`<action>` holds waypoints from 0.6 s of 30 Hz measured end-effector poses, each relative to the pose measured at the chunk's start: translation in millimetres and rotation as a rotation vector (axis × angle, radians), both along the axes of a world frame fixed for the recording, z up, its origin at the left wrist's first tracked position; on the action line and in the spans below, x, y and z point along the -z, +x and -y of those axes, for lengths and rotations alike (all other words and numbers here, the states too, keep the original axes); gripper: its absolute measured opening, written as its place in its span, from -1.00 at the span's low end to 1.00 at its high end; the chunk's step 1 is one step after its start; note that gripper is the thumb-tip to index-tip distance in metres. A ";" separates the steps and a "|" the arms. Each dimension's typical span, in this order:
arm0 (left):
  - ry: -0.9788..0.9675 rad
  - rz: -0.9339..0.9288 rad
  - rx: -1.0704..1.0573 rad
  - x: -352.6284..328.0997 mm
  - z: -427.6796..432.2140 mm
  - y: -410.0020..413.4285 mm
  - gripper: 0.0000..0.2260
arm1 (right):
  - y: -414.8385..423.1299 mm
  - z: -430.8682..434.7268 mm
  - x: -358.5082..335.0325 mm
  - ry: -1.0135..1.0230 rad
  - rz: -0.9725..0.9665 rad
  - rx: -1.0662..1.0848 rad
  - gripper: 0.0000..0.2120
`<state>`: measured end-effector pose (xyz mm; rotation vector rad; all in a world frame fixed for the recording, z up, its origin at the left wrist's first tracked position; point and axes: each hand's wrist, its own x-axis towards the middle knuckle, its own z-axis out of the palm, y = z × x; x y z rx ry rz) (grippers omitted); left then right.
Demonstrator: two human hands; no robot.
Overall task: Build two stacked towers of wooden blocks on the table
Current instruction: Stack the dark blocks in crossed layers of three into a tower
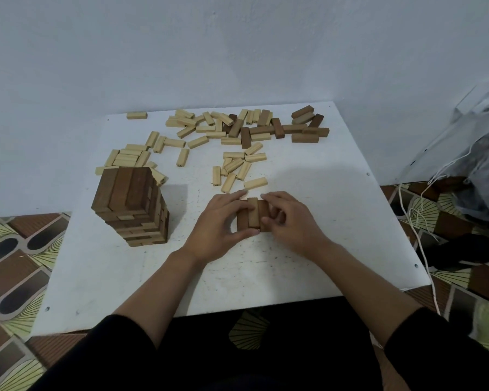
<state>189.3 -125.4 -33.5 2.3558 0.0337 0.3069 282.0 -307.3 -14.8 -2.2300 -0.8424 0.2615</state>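
Note:
A tall tower of dark brown blocks [132, 206] stands on the left of the white table [308, 272]. Near the table's middle lies a row of three brown blocks [253, 214], side by side. My left hand [219, 227] grips the row from its left side, thumb at the near end and fingers over the far end. From the right, my right hand [290, 220] curls its fingers round the same row. Loose pale blocks [232, 165] lie just beyond the hands. More brown blocks [305, 128] lie at the table's far right.
Pale blocks [133, 155] are heaped behind the tower and scattered along the far edge [198, 124]. A wall rises behind the table. Patterned floor surrounds it. A plastic bag with white cords [469, 153] sits at the right.

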 end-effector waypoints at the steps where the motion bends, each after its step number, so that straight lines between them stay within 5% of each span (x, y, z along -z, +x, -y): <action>1: -0.018 -0.008 0.001 -1.2 0.0 -0.1 -0.54 | 2.2 -1.4 -2.4 -0.026 -0.005 -0.026 -0.54; 18: -0.221 -0.271 0.075 -22.8 -8.9 -15.1 -0.38 | -6.8 -6.5 -18.8 -0.125 -0.017 -0.148 -0.57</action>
